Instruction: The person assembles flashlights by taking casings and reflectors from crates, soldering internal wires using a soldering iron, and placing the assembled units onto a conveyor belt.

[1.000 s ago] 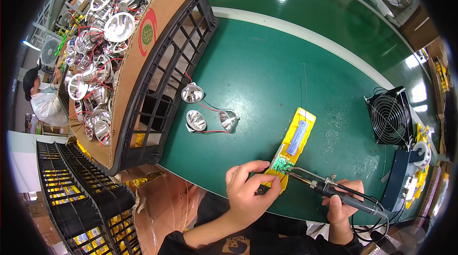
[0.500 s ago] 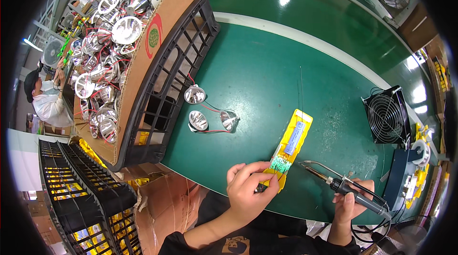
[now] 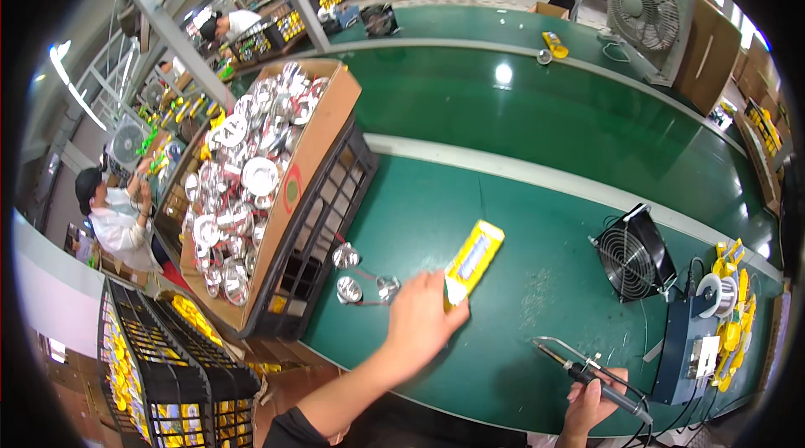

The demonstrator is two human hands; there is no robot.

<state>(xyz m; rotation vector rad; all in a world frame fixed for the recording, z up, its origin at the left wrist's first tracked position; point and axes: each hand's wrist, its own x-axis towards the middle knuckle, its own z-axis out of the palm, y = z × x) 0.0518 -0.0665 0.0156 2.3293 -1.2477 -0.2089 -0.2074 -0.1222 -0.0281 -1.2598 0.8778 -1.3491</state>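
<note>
Probably light and stiff, the yellow plastic casing point(image 3: 480, 253) sits over the middle of the green tabletop point(image 3: 520, 364), nearer its far edge than its near one; the left hand point(image 3: 422, 314) has its fingers closed around the near end. Its long side walls look safest to hold, as smooth plastic could slip and the thin wire point(image 3: 481, 189) beyond the far end seems easily bent. The right hand point(image 3: 597, 398) grips a soldering iron point(image 3: 579, 372) near the near edge.
</note>
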